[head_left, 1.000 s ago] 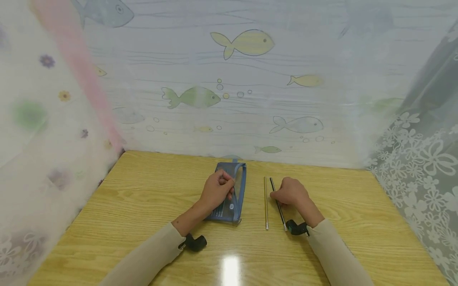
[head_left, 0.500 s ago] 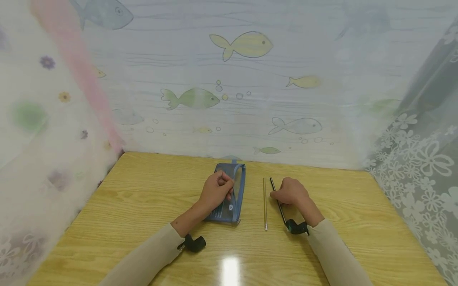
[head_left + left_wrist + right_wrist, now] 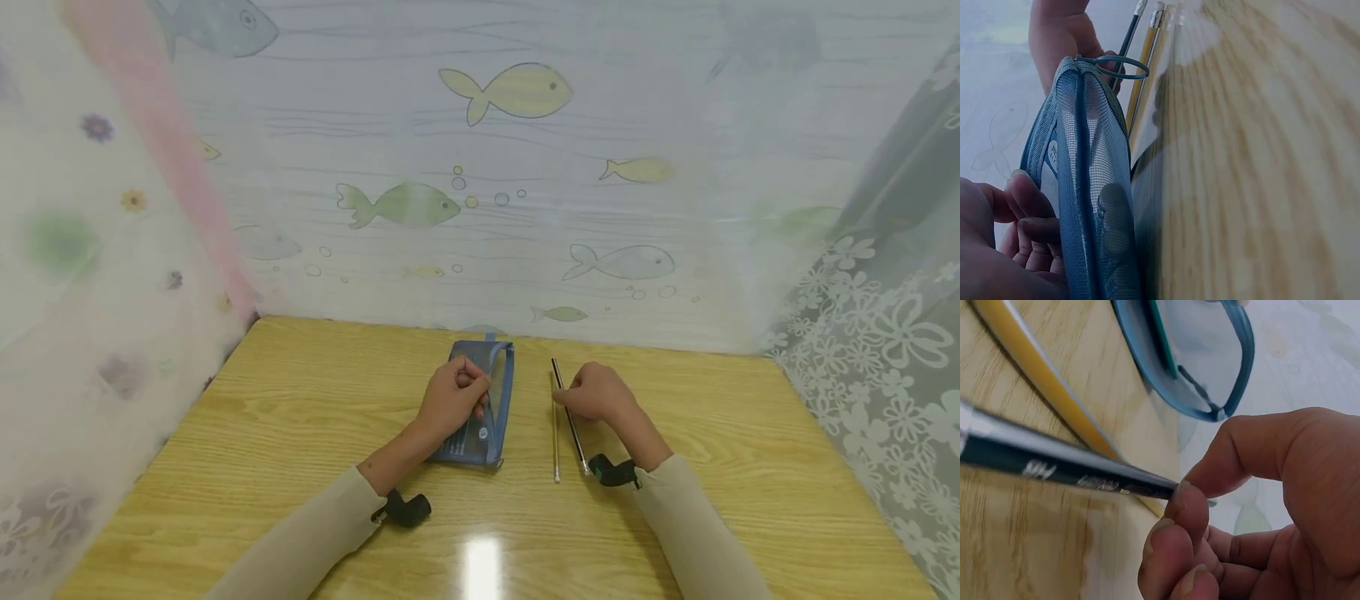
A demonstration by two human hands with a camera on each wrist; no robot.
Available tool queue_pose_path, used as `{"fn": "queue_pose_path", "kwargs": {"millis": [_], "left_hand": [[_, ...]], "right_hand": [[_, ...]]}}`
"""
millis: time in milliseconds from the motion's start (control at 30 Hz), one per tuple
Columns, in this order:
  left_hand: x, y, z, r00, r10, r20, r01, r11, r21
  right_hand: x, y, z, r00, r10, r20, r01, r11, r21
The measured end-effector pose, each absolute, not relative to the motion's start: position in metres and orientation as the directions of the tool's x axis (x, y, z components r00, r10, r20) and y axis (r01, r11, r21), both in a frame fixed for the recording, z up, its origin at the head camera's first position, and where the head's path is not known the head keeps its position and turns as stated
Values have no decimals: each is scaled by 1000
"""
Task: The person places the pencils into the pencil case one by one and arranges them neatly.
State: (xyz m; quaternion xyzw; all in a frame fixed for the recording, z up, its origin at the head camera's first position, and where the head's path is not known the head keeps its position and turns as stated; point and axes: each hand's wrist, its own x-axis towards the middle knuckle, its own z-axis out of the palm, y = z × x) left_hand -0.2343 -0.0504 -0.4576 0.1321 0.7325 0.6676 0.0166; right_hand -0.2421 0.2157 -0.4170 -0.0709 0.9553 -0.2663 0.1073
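Note:
My left hand (image 3: 453, 404) holds the upper edge of a blue mesh pencil pouch (image 3: 472, 448), which lies on the table with its zip side toward the right. In the left wrist view the thumb and forefinger pinch the pouch's (image 3: 1075, 187) blue trim. Between thumb and fingertips of my right hand (image 3: 600, 393) is a dark pencil (image 3: 576, 437), printed "HB" in the right wrist view and slanting above the table. Beside it a yellow pencil (image 3: 557, 446) lies on the wood, its upper part partly hidden by the right hand. The pouch mouth (image 3: 1147, 381) gapes, showing a green strip (image 3: 1161, 337) inside.
The wooden table (image 3: 300, 392) meets a fish-print curtain (image 3: 390, 275) at its back edge. A lace-flower cloth (image 3: 862, 392) hangs at the right. Black wrist cameras (image 3: 408, 508) hang under both sleeves. A ring-shaped zip pull (image 3: 1122, 60) sticks out from the pouch.
The right hand has raised the dark pencil off the table and carried it left, so its far tip now overlaps the yellow pencil's top. The left hand and pouch have stayed put.

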Motion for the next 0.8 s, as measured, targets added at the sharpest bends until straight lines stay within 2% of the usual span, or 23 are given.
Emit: {"fn": "queue_pose_path", "kwargs": {"millis": [800], "left_hand": [[-235,-51,-461,-963,221,156,177,75,981]], "right_hand": [[-248,162,-404,-948,-253,-194,-94,802,-591]]}}
